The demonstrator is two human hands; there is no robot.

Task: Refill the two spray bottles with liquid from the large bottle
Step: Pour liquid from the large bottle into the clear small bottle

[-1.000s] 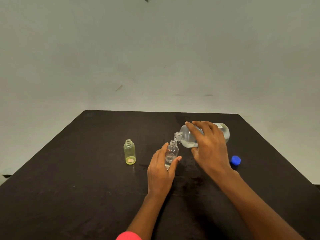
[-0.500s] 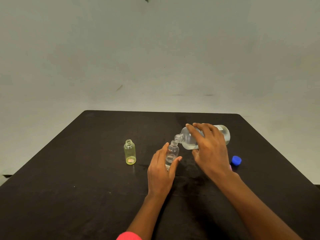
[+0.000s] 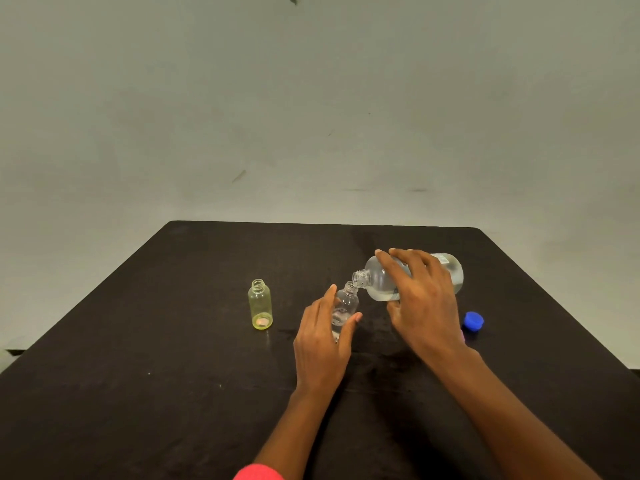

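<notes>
My right hand [image 3: 420, 299] grips the large clear bottle [image 3: 381, 282], tipped almost flat with its open mouth just above the neck of a small clear spray bottle [image 3: 346, 304]. My left hand [image 3: 323, 337] wraps around that small bottle, which stands on the black table [image 3: 138, 375] with some clear liquid inside. A small yellow spray bottle [image 3: 260, 304] stands uncapped and upright to the left, apart from both hands. My fingers hide much of the large bottle's body.
A blue cap [image 3: 473, 321] lies on the table right of my right wrist, with something pinkish barely showing beside it. A pale wall rises behind the table's far edge. A pink sleeve [image 3: 258, 474] shows at the bottom.
The large bottle's mouth has come down slightly closer to the small clear bottle's neck, with my right hand lowering a little. My left hand and the yellow bottle have stayed put.
</notes>
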